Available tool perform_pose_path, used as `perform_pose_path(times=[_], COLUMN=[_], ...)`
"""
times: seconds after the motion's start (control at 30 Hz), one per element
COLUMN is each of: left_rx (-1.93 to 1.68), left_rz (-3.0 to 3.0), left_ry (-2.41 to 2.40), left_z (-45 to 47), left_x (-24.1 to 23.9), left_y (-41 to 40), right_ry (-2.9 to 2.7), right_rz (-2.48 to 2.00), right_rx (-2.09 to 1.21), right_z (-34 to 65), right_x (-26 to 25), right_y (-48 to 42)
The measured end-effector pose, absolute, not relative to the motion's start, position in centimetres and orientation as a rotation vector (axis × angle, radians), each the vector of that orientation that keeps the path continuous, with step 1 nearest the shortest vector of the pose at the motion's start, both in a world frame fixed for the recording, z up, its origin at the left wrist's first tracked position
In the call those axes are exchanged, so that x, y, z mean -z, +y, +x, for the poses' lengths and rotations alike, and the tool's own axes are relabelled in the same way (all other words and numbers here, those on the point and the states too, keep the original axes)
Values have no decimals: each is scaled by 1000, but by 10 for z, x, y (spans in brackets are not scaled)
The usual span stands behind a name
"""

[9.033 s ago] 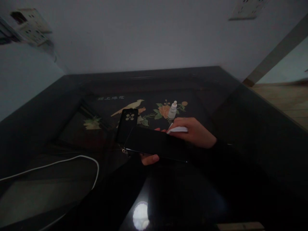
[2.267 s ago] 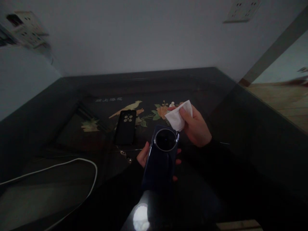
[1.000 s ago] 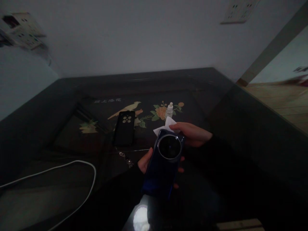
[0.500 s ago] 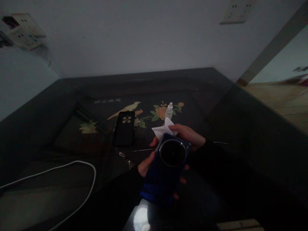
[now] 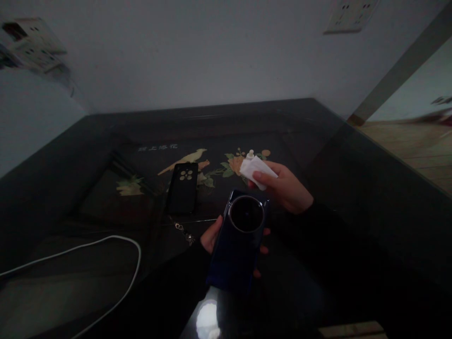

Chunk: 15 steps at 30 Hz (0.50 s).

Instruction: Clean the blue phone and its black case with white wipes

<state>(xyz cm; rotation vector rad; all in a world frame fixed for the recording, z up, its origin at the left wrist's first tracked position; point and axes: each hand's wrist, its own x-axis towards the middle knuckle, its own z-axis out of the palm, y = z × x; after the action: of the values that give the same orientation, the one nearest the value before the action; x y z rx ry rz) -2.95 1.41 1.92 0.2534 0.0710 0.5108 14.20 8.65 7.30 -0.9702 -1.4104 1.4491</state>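
Two hands are at work above one dark counter [image 5: 148, 127]. The left hand [image 5: 211, 234] grips one blue phone [image 5: 233, 259] from below, tilted, its back and single round camera ring turned up; the right hand [image 5: 291, 188] pinches one folded white tissue [image 5: 259, 170] just beyond the phone's top end, apart from it. On the counter lie one black phone case [image 5: 182, 193], one charm [image 5: 185, 234] at the case's near end and one white cable [image 5: 116, 236]; one small bottle [image 5: 250, 154] stands behind the tissue. Three wall sockets show, two at the left [image 5: 38, 44] and one at the right [image 5: 349, 16]. The tissue covers most of the bottle, leaving its top visible. The left palm is hidden under the phone, whose lower end fades into shadow. The cable and the right socket are cut off by the picture's edges, and both sleeves melt into the dark.
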Motion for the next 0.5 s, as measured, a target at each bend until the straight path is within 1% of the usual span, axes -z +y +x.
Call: perform_pose_path(times=[0.13,0.2,0.27,0.5], left_rx=[-523,-524,-521,-507], left_rz=[256,250,247,231], left_ry=[82,94,105,128], left_z=[-29,-30,-30,-31], left_x=[-17,-15,-12,-7], left_y=[18,18,18,18], right_ry=[-2006,-2229,-2332,-2430], right_rz=[-1040,-999,-940,-798], right_rx=[-827,-670,-638,-603], right_z=[145,145,145,143], right_x=[-89,-92,-92,-91], right_y=[83,82,81,79])
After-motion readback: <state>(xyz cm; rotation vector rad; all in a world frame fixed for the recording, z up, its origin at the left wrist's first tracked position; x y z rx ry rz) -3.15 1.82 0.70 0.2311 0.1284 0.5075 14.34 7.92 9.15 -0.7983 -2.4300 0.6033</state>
